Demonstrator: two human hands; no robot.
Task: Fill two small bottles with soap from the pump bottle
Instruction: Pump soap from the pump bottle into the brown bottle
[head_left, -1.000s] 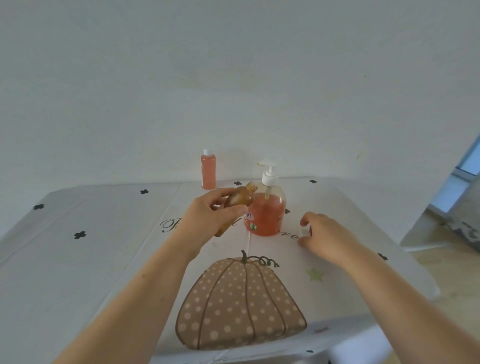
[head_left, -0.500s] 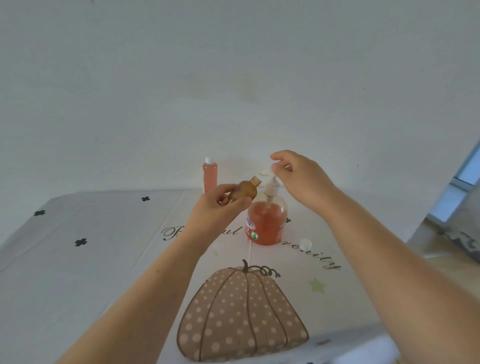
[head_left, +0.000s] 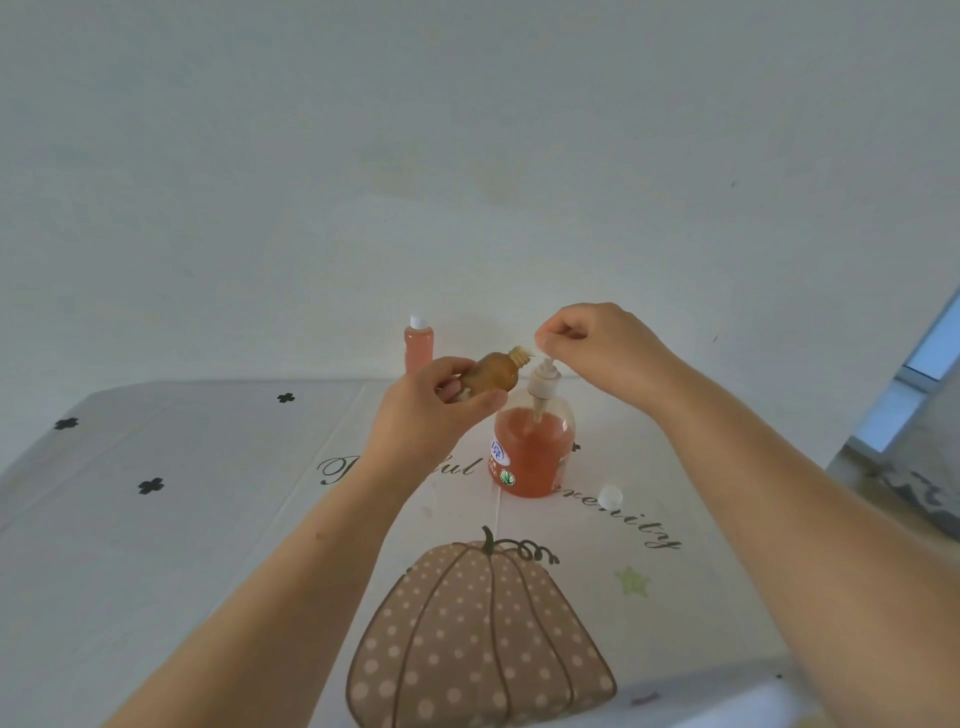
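Note:
My left hand holds a small amber bottle tilted, with its open neck pointing right, up against the pump's nozzle. The pump bottle, clear with orange soap and a white pump, stands on the table in the middle. My right hand rests on top of the pump head with fingers curled over it. A second small bottle, holding orange soap and capped white, stands upright at the back by the wall. A loose white cap lies right of the pump bottle.
The table wears a white cloth with a spotted pumpkin print, script lettering and small black crosses. A plain white wall rises right behind it. The table's right edge drops off towards a floor and a window at far right.
My right hand rose from the cap on the table to the pump head and now presses on it. My left hand lifted the amber bottle's neck to the nozzle.

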